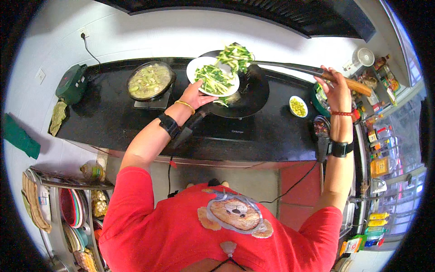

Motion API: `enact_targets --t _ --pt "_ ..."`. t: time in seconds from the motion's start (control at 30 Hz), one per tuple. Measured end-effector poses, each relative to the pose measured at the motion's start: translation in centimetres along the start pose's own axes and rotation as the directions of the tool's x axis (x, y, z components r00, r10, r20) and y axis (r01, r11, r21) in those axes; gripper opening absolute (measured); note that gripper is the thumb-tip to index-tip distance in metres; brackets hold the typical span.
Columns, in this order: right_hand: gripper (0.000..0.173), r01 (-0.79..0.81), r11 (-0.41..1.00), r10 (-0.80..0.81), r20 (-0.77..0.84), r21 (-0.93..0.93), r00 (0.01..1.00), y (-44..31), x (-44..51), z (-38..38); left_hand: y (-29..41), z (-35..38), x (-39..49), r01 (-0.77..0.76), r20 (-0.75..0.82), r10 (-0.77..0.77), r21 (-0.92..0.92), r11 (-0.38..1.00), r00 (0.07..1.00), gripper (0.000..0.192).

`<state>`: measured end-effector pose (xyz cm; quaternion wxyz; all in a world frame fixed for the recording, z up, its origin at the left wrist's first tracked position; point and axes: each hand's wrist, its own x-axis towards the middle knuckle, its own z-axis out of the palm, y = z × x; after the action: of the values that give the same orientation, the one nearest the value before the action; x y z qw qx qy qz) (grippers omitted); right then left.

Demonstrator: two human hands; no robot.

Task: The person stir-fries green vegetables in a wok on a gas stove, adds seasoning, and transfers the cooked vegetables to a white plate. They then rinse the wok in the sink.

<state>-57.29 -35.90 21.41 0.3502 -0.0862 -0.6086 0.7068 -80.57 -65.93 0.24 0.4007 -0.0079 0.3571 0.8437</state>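
Observation:
My left hand [195, 97] grips the near rim of a white plate [192, 68], held above the left part of a black wok [256, 98]. Sliced green vegetables [212, 80] lie on the plate. My right hand [334, 83] holds the wooden handle of a long-handled spatula [289, 65]. Its head is hidden under a heap of leafy green pieces [236, 56] at the plate's far edge. Some more greens [222, 101] and a little liquid show in the wok below the plate.
Left of the wok, a dark pan [151, 81] of simmering food stands on a burner. A small white bowl [298, 106] of chopped yellow-green bits sits to the right. A range hood [238, 13] hangs above; seasoning bottles [379, 166] line the right side. A dark green bin [71, 85] stands far left.

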Motion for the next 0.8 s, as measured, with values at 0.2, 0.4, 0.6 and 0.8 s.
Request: enact_targets --t 0.2,0.4,0.6,0.8 --pt "0.022 -0.049 0.965 0.042 -0.033 -0.259 0.999 1.3 -5.1 3.3 -1.8 1.4 1.5 0.066 0.01 -0.065 -0.073 0.995 0.998 0.046" --pt "0.013 0.203 0.916 -0.14 0.2 -0.346 0.97 0.3 -8.4 5.1 -2.2 0.8 0.9 0.004 0.062 -0.001 -0.049 0.999 0.998 0.05" --pt "0.008 0.516 0.764 -0.335 0.447 -0.386 0.83 0.2 -10.5 6.2 -1.6 -0.1 0.2 0.048 0.071 -0.04 -0.126 0.991 0.997 0.051" --pt "0.011 0.816 0.381 -0.322 0.765 -0.434 0.557 -1.9 -12.2 5.5 -1.2 -1.0 -0.4 -0.011 0.122 0.023 -0.099 0.995 0.992 0.05"
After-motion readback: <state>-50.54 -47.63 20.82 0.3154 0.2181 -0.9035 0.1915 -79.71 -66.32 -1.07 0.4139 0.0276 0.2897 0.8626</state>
